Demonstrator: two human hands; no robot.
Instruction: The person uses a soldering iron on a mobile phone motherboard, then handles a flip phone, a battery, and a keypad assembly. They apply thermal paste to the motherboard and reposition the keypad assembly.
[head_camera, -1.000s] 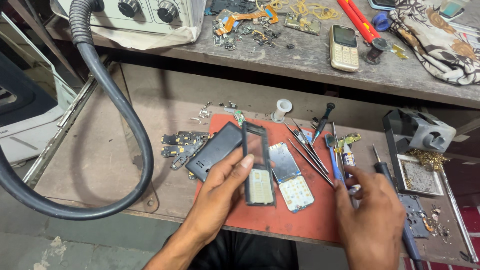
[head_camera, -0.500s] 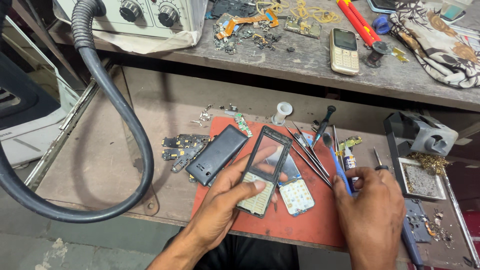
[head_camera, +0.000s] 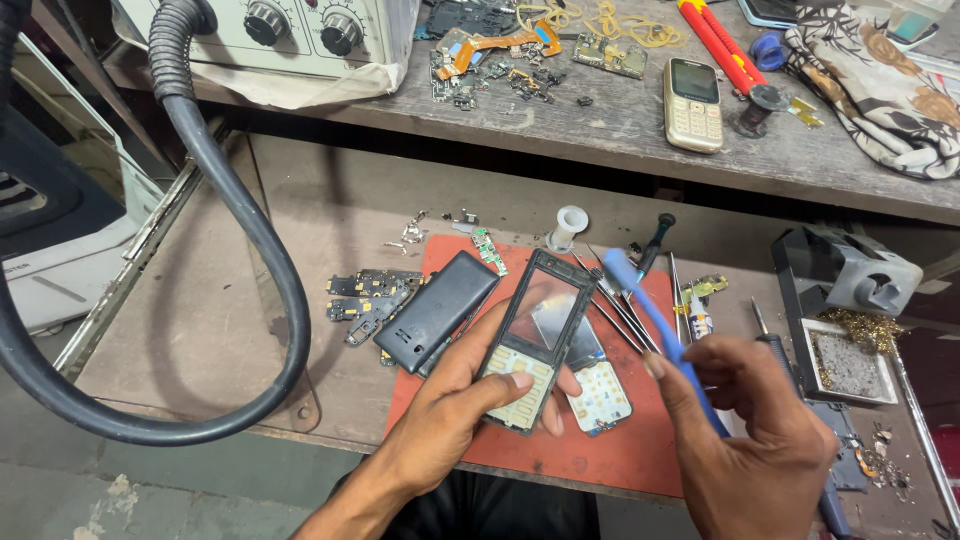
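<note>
A thick black hose (head_camera: 250, 230) loops down the left side of the bench. Right of it lie small circuit boards (head_camera: 365, 300) and a black back cover (head_camera: 437, 312), the cover resting on the edge of an orange mat (head_camera: 600, 450). Over the mat, the left hand (head_camera: 455, 410) holds a phone front (head_camera: 530, 340) tilted upward, thumb pressed on its pale keypad, fingers curled beneath. The front is a black frame with an empty, reflective screen window above cream keys. Just beside it on the mat lies a keypad board (head_camera: 598, 392). The right hand (head_camera: 760, 450) pinches a blue pry tool (head_camera: 655, 335), whose tip points up-left near the front's top corner. Tweezers (head_camera: 615, 300) lie behind.
</note>
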